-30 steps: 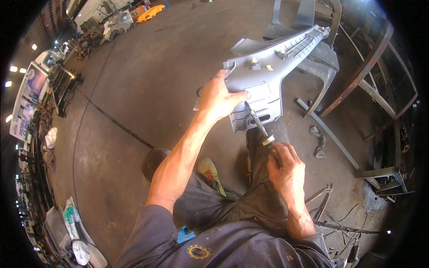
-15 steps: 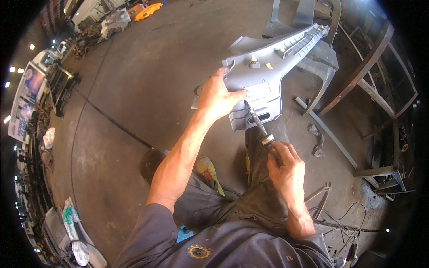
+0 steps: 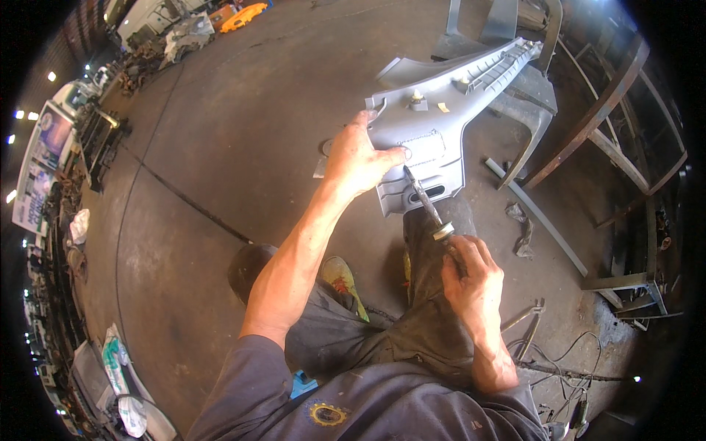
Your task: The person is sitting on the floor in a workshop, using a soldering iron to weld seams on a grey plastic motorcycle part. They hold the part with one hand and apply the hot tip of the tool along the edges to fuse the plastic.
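A grey moulded plastic trim panel [image 3: 441,110] slants away from my knee, its narrow far end up by a grey chair. My left hand [image 3: 359,156] grips its left edge, the thumb lying on the panel's face. Beside that thumb is a pale rectangular patch [image 3: 425,148] with a rough, dotted seam around it. My right hand [image 3: 474,275] is wrapped round the handle of a soldering iron [image 3: 425,197], a metal shaft with a light collar. The iron's tip touches or nearly touches the panel just below my left thumb; contact is hard to tell.
The grey plastic chair [image 3: 540,95] stands at the far right, near a rusty metal frame [image 3: 588,136]. On the floor lie a grey bar [image 3: 540,220], a crumpled scrap [image 3: 521,229] and a cable [image 3: 581,376]. Clutter lines the left wall.
My right hand and the soldering iron have shifted very slightly to the right, the tip moving a little along the panel. My left hand and the panel stay in place.
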`<state>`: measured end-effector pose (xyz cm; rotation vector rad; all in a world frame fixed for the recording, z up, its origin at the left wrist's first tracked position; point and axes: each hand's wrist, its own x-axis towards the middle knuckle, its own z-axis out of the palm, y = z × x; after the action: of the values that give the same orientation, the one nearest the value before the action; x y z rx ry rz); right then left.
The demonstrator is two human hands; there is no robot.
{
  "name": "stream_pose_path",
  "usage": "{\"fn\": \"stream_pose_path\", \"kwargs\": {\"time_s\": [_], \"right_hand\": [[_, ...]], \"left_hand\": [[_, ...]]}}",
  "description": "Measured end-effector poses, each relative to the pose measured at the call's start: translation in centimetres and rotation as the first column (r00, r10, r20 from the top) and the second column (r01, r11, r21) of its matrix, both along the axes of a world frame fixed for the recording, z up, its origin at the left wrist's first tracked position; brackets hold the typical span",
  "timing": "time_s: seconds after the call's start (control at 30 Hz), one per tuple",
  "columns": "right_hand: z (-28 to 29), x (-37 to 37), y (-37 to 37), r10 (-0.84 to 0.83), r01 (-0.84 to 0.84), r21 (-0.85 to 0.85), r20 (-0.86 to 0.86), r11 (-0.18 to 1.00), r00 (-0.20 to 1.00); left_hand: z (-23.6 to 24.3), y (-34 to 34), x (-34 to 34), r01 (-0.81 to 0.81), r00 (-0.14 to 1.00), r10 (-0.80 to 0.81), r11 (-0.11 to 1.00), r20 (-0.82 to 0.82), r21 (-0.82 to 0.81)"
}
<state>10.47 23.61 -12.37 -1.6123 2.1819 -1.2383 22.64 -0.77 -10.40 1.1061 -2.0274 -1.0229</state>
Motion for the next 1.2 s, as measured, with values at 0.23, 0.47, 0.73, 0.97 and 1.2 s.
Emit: {"fn": "stream_pose_path", "kwargs": {"time_s": [0.23, 0.47, 0.73, 0.97, 1.2], "right_hand": [[-0.1, -0.4, -0.2, 0.005, -0.006, -0.023, -0.080, 1.000, 0.997], [0.4, -0.6, -0.2, 0.002, -0.001, 0.008, -0.090, 1.000, 0.996], [0.9, -0.8, -0.4, -0.012, 0.015, 0.063, -0.041, 0.998, 0.999], [1.1, -1.3, -0.5, 0.000, 0.005, 0.067, -0.067, 0.998, 0.998], [1.1, -2.7, -0.4, 0.055, -0.061, -0.013, -0.271, 0.998, 0.961]], "left_hand": [[0.0, 0.1, 0.0, -0.008, 1.000, 0.008, 1.000, 0.006, -0.030], [0.3, 0.2, 0.0, -0.007, 1.000, 0.007, 1.000, 0.017, -0.013], [0.4, 0.2, 0.0, 0.012, 1.000, -0.012, 1.000, 0.013, 0.003], [0.5, 0.1, 0.2, 0.045, 0.999, -0.045, 0.999, 0.009, 0.010], [0.7, 0.4, 0.4, 0.044, 0.999, -0.044, 0.999, 0.021, -0.017]]}}
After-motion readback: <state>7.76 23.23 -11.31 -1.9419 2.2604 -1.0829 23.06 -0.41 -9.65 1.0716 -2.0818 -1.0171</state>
